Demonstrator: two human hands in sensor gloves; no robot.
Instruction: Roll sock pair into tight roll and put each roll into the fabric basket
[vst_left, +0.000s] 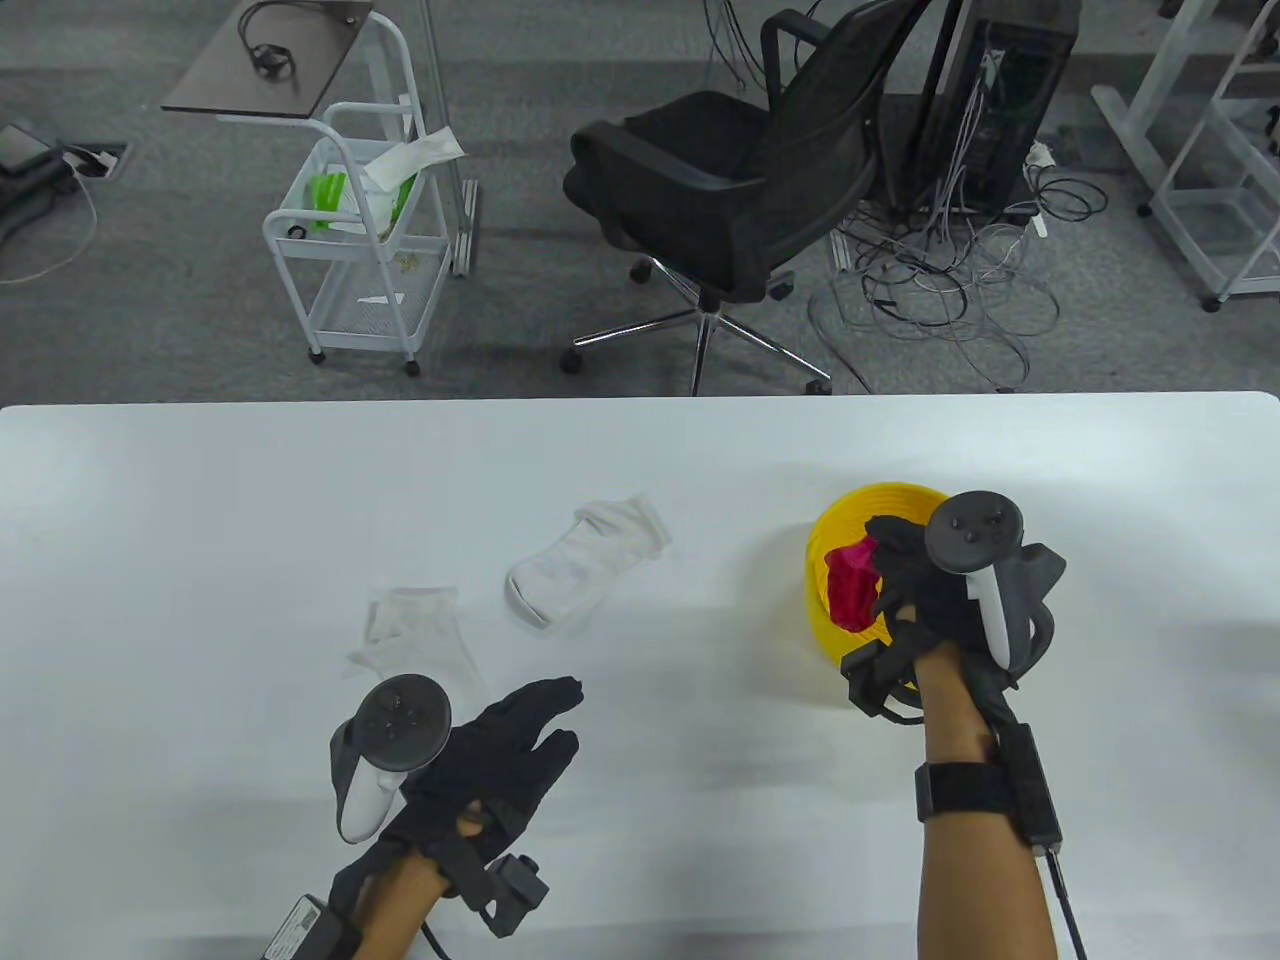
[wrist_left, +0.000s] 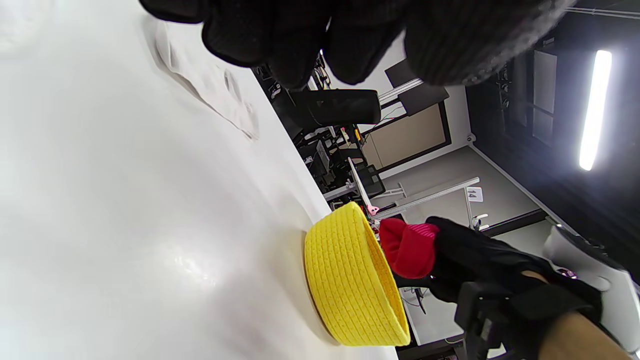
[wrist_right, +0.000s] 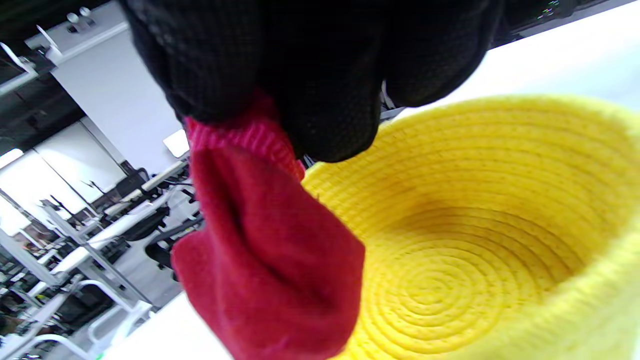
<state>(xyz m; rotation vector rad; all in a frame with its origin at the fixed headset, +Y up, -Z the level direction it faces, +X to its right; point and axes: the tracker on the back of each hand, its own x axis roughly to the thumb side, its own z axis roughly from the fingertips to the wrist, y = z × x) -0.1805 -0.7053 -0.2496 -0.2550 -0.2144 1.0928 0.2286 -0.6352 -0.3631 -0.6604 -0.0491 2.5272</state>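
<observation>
Holding one red sock roll (vst_left: 850, 590) over one yellow basket (vst_left: 832, 520), the right hand (vst_left: 935, 585) pinches it in curled fingers. Two white socks (vst_left: 585, 560) lie flat on the table (vst_left: 200, 520). Left hand (vst_left: 490, 765): one, fingers spread, holding nothing.

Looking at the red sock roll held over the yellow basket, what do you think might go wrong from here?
1. The red sock roll hangs from the right hand's fingers by its cuff end only, and looks loose; it may unroll when released.
2. It hangs near the yellow basket's rim, so it could catch there or land outside.
3. Two white socks lie unrolled and apart.
</observation>
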